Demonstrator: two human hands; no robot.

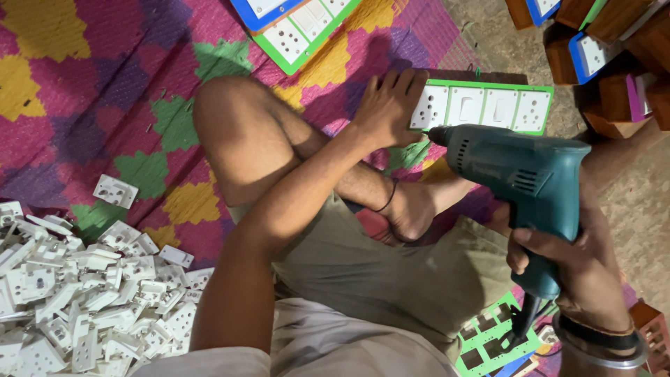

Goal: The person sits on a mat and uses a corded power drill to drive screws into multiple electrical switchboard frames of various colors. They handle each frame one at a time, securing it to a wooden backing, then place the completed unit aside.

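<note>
The green-framed switch panel (488, 106) lies flat on the patterned mat (105, 84), just beyond the person's crossed legs, its white sockets and rocker switches facing up. In the head view, the left hand (387, 108) presses down on the panel's left end, fingers spread and flat, grasping nothing. The right hand (579, 269) is clenched round the grip of a teal electric drill (523, 181), whose nose points at the panel's lower left corner, just beside the left hand's thumb; whether the bit touches the panel cannot be told. The drill's black cord runs down past the wrist, which wears a metal bangle and a dark band.

The bent knee and shin lie between the body and the panel, and the left forearm crosses over them. A heap of loose white plastic socket parts (77, 300) lies at the left. Another green-framed panel (300, 31) sits at the top, wooden boxes (614, 63) are stacked at the upper right, and an empty green frame (488, 342) lies below the drill.
</note>
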